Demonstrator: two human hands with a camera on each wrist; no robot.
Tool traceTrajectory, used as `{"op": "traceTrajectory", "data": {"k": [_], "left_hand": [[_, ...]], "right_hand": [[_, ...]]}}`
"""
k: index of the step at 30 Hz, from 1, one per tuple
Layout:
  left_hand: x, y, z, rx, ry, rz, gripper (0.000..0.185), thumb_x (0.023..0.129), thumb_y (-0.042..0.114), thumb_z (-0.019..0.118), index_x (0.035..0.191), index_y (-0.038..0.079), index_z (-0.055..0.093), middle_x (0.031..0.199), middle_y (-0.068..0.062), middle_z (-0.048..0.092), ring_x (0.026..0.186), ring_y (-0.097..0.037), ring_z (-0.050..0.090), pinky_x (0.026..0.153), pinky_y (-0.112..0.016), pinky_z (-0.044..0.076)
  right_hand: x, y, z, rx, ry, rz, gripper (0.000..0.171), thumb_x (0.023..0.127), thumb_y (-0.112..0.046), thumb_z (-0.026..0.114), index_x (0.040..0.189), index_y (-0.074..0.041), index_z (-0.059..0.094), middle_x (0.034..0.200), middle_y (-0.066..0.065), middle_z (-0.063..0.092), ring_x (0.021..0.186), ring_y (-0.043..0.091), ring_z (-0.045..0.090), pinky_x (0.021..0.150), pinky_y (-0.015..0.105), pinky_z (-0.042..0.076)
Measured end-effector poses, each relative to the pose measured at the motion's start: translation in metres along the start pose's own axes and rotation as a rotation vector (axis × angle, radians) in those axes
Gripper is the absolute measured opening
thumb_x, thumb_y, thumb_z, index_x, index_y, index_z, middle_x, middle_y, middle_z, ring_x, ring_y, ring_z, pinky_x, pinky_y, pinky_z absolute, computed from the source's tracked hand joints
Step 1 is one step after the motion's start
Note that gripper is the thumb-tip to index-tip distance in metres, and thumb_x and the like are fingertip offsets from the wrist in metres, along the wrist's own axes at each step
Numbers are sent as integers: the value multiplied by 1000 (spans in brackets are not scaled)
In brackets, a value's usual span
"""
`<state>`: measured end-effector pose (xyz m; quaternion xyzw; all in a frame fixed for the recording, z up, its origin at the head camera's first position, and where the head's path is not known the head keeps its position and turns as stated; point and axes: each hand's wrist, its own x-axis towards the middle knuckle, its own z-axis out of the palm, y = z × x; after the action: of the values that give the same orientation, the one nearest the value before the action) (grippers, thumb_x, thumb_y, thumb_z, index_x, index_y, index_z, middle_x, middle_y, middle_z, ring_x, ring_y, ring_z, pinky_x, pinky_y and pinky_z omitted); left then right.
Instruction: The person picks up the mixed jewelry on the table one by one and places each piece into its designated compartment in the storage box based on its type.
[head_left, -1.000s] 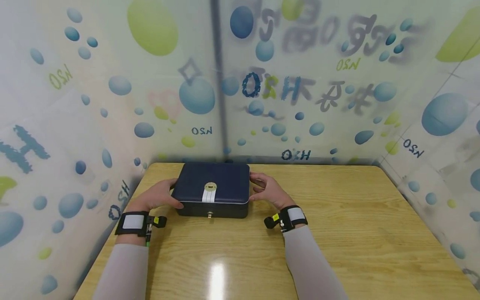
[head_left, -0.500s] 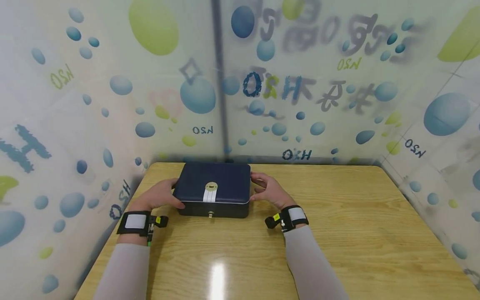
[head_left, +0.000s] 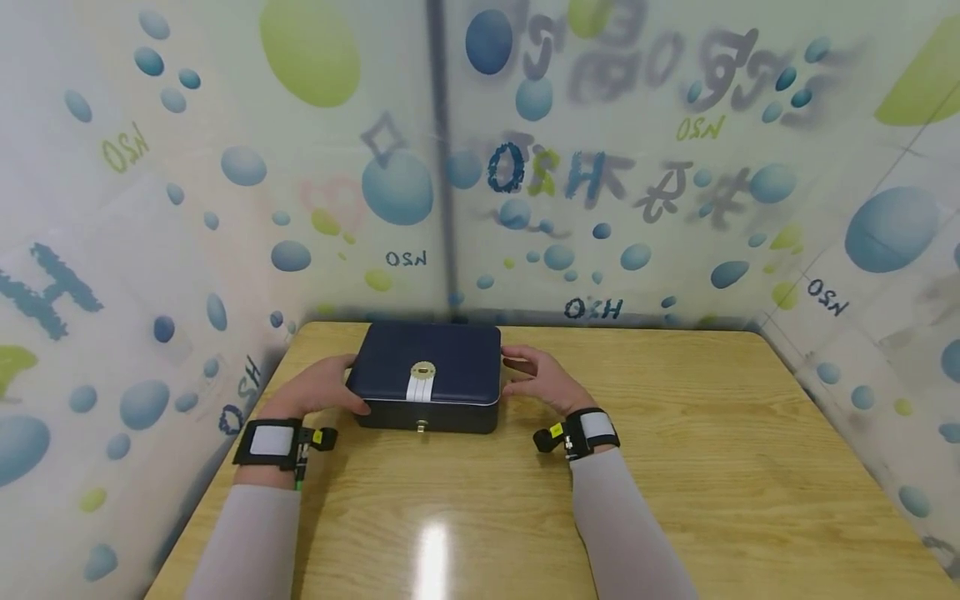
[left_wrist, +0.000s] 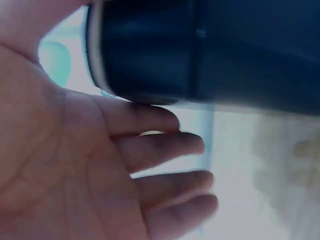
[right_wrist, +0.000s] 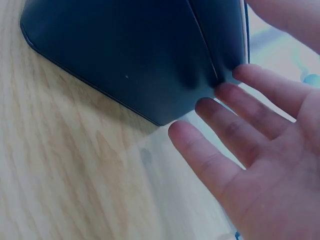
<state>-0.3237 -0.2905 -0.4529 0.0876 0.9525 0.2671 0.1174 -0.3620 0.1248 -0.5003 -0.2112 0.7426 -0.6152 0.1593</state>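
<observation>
A dark navy box (head_left: 435,358), its lid down, lies on the table near the back. A round gold emblem and a white striped strap mark the lid, and a small gold latch (head_left: 422,426) is on the front. My left hand (head_left: 318,387) touches the box's left side, thumb at the front corner; in the left wrist view its fingers (left_wrist: 170,145) extend nearly straight along the side. At the right side is my right hand (head_left: 546,382), its fingers (right_wrist: 235,130) spread and slightly bent, fingertips at the box wall. I cannot tell how firmly they touch.
The wooden table (head_left: 675,433) extends to the right and toward me. Close behind the box stands a pale wall (head_left: 637,167) with blue and green drop patterns; another wall (head_left: 112,292) is at the left. Each wrist wears a black strap with a small camera.
The box stays in place with its lid down. My right hand has eased very slightly away from the right side; my left hand looks unchanged.
</observation>
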Motion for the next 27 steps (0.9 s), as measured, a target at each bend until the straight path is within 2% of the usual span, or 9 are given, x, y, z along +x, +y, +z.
{"op": "traceTrajectory", "data": {"k": [3, 8, 10, 12, 14, 16, 21, 24, 27], "left_hand": [[-4, 10, -3, 79, 9, -34, 97, 68, 29, 91, 150, -5, 51, 140, -23, 67, 124, -39, 62, 109, -61, 48], [-13, 31, -8, 199, 23, -52, 63, 74, 14, 81, 131, -5, 62, 118, -19, 72, 99, -32, 63, 93, -53, 53], [-18, 41, -9, 239, 44, -40, 54, 78, 9, 76, 129, -7, 62, 117, -21, 72, 99, -34, 65, 92, -54, 54], [-22, 52, -8, 272, 84, -28, 53, 85, 6, 71, 134, -10, 60, 126, -28, 70, 111, -41, 67, 99, -58, 54], [-24, 63, -4, 292, 153, -8, 55, 92, 7, 66, 141, -13, 55, 137, -33, 65, 125, -47, 64, 107, -61, 50], [-25, 72, 5, 308, 250, 26, 54, 96, 10, 63, 144, -14, 54, 143, -35, 60, 134, -51, 59, 112, -63, 47], [-25, 84, 38, 395, 485, 136, 66, 100, 34, 68, 145, -12, 54, 146, -35, 59, 141, -53, 52, 117, -66, 40], [-25, 84, 55, 429, 561, 187, 85, 97, 52, 70, 152, -8, 48, 153, -36, 51, 148, -57, 41, 119, -71, 34], [-27, 82, 66, 424, 599, 216, 99, 91, 63, 71, 159, -4, 41, 160, -37, 42, 153, -59, 32, 119, -75, 30]], "right_hand": [[-3, 1, -4, -66, 37, -9, 60, 99, -10, 73, 155, -4, 51, 161, 18, 51, 149, 39, 50, 114, 52, 50], [-10, 6, -16, -103, 90, -12, 51, 102, -12, 69, 149, 2, 55, 150, 25, 60, 136, 41, 61, 107, 48, 56], [-15, 8, -22, -128, 101, -8, 50, 103, -12, 68, 148, 4, 56, 148, 27, 61, 134, 41, 62, 105, 47, 57], [-21, 10, -29, -185, 130, -11, 48, 103, -14, 69, 146, 3, 58, 145, 25, 64, 131, 37, 64, 104, 45, 58], [-28, 11, -35, -274, 182, -26, 44, 103, -16, 70, 143, 1, 62, 139, 21, 68, 126, 32, 67, 101, 40, 59], [-37, 10, -39, -369, 244, -60, 40, 101, -15, 71, 138, -2, 66, 131, 18, 73, 117, 29, 70, 97, 37, 59], [-57, 6, -44, -623, 388, -181, 31, 97, -14, 75, 126, -5, 73, 115, 15, 77, 101, 28, 72, 83, 41, 61], [-69, 4, -43, -813, 441, -208, 36, 97, -23, 76, 128, -5, 72, 117, 15, 75, 105, 31, 71, 85, 48, 61], [-79, 2, -40, -988, 451, -197, 53, 98, -36, 75, 138, -3, 66, 128, 19, 69, 120, 38, 65, 100, 55, 55]]}}
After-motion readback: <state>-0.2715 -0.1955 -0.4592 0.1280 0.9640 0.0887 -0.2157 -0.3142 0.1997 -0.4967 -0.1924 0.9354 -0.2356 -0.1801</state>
